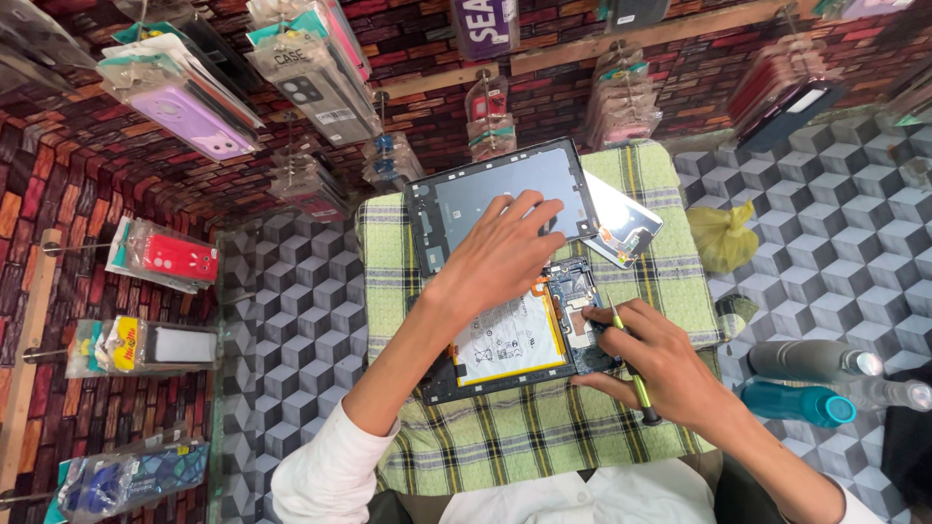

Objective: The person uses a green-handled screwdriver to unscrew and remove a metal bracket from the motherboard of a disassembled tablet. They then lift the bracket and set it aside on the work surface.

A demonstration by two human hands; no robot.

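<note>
Opened tablet [510, 340] on the checked cloth [544, 427], worked by both hands.
Right hand [660, 364] fingers pinch a yellow-green tool [631, 374], tip hidden at the board; left hand [505, 252], fingers spread flat, covers the tablet's 12 o'clock edge, beside the detached back panel [466, 199].

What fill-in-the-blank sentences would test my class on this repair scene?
1. The right hand holds a thin ___ tool.
2. The left hand rests on the tablet's detached ___ panel.
3. The opened tablet lies on a ___ checked cloth.

Missing words: yellow; back; green
</note>
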